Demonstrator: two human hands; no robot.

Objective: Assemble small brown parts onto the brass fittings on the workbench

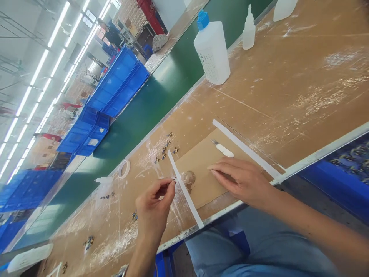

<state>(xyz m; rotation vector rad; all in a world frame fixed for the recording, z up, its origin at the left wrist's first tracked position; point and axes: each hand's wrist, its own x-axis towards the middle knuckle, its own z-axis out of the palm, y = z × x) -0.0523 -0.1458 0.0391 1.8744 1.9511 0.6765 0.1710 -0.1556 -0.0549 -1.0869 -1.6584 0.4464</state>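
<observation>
My left hand is closed in a pinch, with a small thin dark piece poking out at the fingertips; most of it is hidden. Just right of those fingertips, a white strip runs along the left side of a brown cardboard sheet. A small round clear thing lies on the sheet beside the strip. My right hand hovers over or rests on the sheet, fingers stretched out, holding nothing visible. Above it lies a white-handled knife with a short metal blade.
Several small blue-and-brass parts lie beyond the sheet. A blue-capped bottle and a small dropper bottle stand farther back. A tape roll lies left. Behind the table runs a green belt, with blue crates beyond.
</observation>
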